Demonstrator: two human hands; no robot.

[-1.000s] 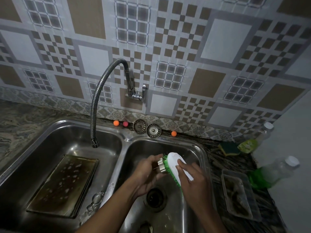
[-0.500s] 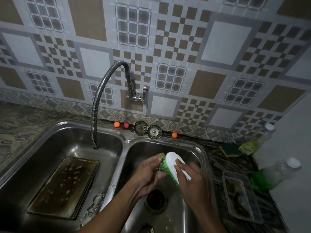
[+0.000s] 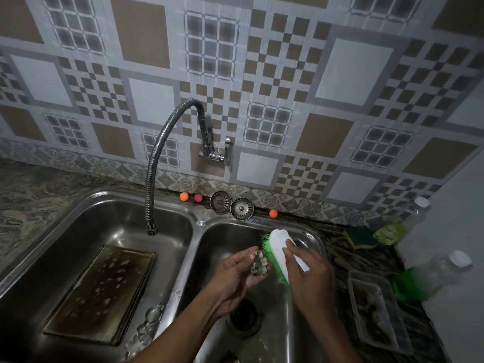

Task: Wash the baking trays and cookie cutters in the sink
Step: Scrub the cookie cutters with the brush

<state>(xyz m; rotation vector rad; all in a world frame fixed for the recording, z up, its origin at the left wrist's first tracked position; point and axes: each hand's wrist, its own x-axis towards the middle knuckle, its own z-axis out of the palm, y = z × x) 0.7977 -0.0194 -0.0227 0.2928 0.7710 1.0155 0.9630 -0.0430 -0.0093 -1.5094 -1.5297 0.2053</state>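
Over the right sink basin [image 3: 301, 231], at lower centre of the frame, the left hand [image 3: 233, 279], palm up, pinches a cutter [image 3: 259, 264]; right hand [image 3: 309, 273], palm down, fingers curled round the brush [image 3: 281, 254], bristles against the cutter.

baking tray [image 3: 102, 292]: rectangular, dark browned metal, spotted with suds, lying flat on the floor of the left basin of the double steel sink [image 3: 199, 222], lower left of frame. cookie cutter [image 3: 259, 263]: small scalloped metal ring, centre frame above the right basin, pinched in the left hand [image 3: 235, 273], green bristles of a white-backed brush [image 3: 279, 247] against it.
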